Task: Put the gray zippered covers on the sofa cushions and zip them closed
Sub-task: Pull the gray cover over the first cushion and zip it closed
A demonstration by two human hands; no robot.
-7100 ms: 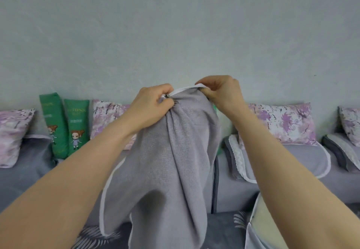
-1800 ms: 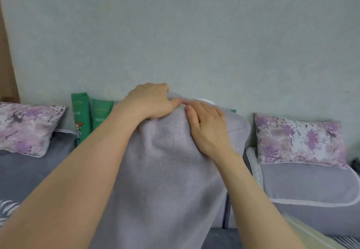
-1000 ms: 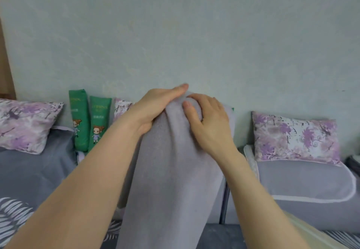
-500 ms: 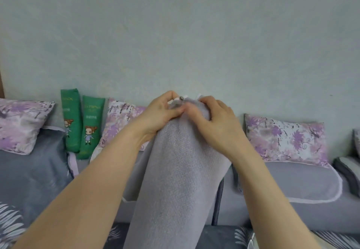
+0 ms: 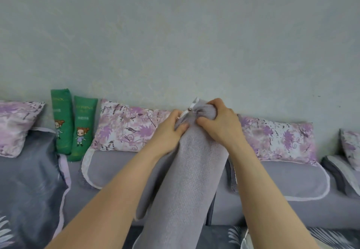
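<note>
A gray zippered cover [image 5: 187, 186] hangs down the middle of the view, held up at its top end in front of the sofa. My left hand [image 5: 171, 129] pinches the cover's top left edge just below a small metal zipper pull [image 5: 188, 109]. My right hand [image 5: 220, 124] grips the bunched top of the cover, with its fingers curled over the far side. A strip of white trim [image 5: 194, 101] sticks up beside the pull. Whether a cushion fills the cover cannot be told from here.
Gray sofa back cushions [image 5: 292, 180] run along the wall, with purple floral pillows [image 5: 128, 127] on top. Two green printed pillows [image 5: 72, 124] stand at the left. A pale cushion corner [image 5: 247, 243] shows at the bottom right.
Both hands have sunk lower with the cover's top. My left hand has slid down off the zipper pull, and my right hand now bunches the top more tightly.
</note>
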